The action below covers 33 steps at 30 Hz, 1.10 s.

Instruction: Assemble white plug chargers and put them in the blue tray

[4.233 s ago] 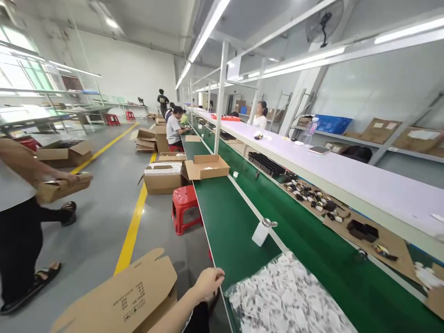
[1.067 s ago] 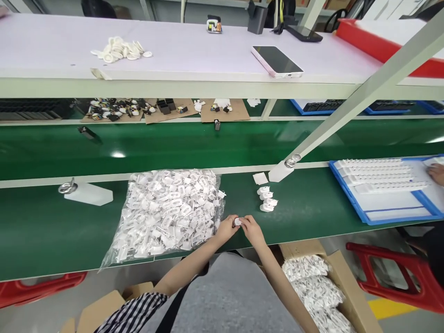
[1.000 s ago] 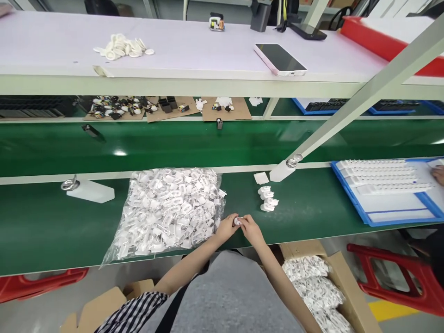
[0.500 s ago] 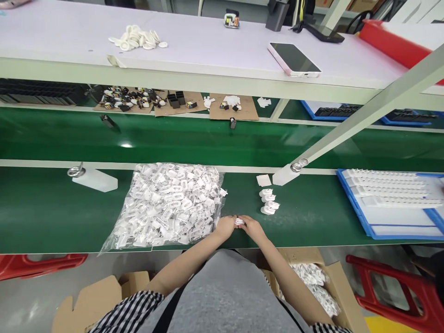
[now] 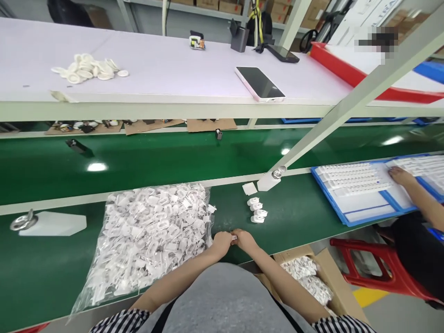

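Observation:
Both of my hands meet at the front edge of the green bench, closed around one small white plastic part point(image 5: 234, 237). My left hand point(image 5: 222, 244) grips it from the left, and my right hand point(image 5: 244, 241) from the right. Fingers cover most of the part. Left of my hands lies a clear plastic bag point(image 5: 152, 236) heaped with many similar white pieces. Beyond my right hand, several white plastic pieces point(image 5: 257, 211) stand in a short row. A small stack of flat white squares point(image 5: 249, 188) sits just behind that row.
A white post point(image 5: 312, 134) slants down to the bench. At right, a co-worker's hand point(image 5: 400, 175) reaches over a blue-edged tray point(image 5: 347, 216) of white strips. A phone point(image 5: 260, 84) lies on the upper shelf point(image 5: 152, 69). Below the bench are an open carton point(image 5: 342, 282) and a red stool point(image 5: 378, 268).
The view has swung toward the right, bringing the co-worker's arm into sight. My hands stay together on the white part, which is now more covered by my fingers.

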{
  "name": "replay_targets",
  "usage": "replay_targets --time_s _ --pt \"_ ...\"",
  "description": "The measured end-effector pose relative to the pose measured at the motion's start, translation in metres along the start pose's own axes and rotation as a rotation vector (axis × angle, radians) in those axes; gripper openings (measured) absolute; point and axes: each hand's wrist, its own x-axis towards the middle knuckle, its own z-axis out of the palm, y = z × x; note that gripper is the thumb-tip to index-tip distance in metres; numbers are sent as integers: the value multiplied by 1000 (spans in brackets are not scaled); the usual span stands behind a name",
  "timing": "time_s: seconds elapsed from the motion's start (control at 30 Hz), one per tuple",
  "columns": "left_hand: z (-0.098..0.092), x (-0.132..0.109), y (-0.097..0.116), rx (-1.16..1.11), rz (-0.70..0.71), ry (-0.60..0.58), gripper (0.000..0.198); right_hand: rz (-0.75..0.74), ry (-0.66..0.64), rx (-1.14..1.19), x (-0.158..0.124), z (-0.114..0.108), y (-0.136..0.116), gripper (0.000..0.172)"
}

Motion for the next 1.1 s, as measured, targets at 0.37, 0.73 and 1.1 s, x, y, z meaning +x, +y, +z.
replay_targets --time_s 0.37,0.73,1.1 --pt "32 54 41 -299 142 167 62 136 377 207 -41 -10 83 29" --pt "31 118 75 -375 54 353 122 71 194 41 -17 -55 165 113" --pt "23 130 84 -332 113 303 117 -193 -117 -50 12 -79 170 113"
